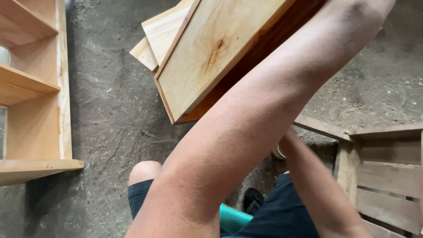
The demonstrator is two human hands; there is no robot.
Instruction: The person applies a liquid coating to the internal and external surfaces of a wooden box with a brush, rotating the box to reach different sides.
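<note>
**Board held up over the floor**

Board (pixel 207 57), pale wood with a dark knot, sits tilted above the concrete floor (pixel 110 119), over lighter boards (pixel 161 28). A shelf unit (pixel 33 88) stands at the left, a crate (pixel 383 176) at the right. The left arm (pixel 246 128) reaches up across the board; both hands are hidden, so their grip cannot be told. The board shows no fastening yet.

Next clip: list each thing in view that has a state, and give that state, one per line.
Wooden box: lifted off the floor, tilted, open side turned right.
Wooden shelf unit: on the concrete floor, shelves bare.
Slatted wooden crate: on the floor, partly cut off.
Left forearm: raised across the box; hand out of frame.
</note>
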